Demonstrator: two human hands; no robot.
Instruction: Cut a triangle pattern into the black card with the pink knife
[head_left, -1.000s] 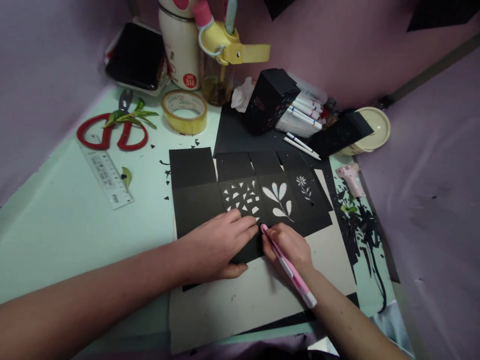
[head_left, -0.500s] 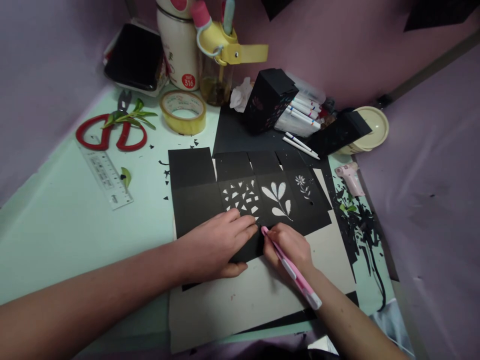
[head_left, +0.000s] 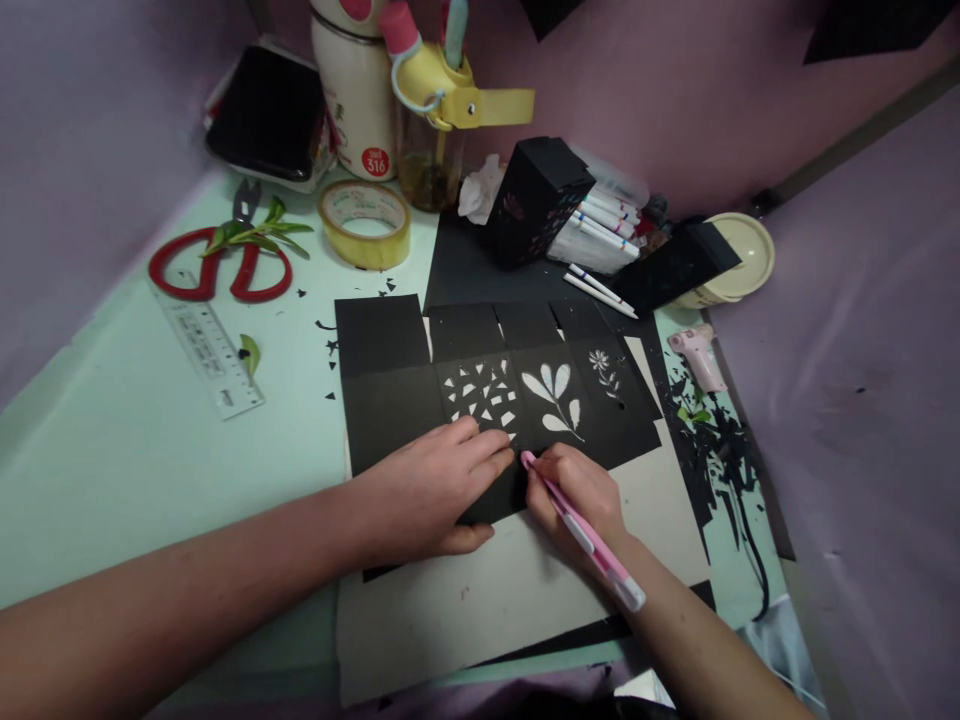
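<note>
A black paper sheet [head_left: 390, 395], creased into panels, lies on a pale board [head_left: 480, 610]. Three panels carry white cut-outs: small shards, a leaf sprig and a little flower. My left hand [head_left: 431, 490] lies flat on the sheet's near edge, fingers stretched out and pressing it down. My right hand [head_left: 581, 495] is closed round a pink craft knife [head_left: 585, 535]. The knife's tip touches the black paper just right of my left fingertips, below the shard panel.
Red scissors [head_left: 217, 270] with a green sprig, a clear ruler [head_left: 206, 345] and a tape roll [head_left: 365, 222] lie at the left. Bottles, a black box [head_left: 536, 200], white markers [head_left: 600, 225], a cream lid [head_left: 739, 255] and a pink glue gun [head_left: 697, 355] stand behind. Black scraps litter the right edge.
The pink knife's rear end has swung slightly lower and to the right, while the tip stays at the same spot. My left hand has not moved.
</note>
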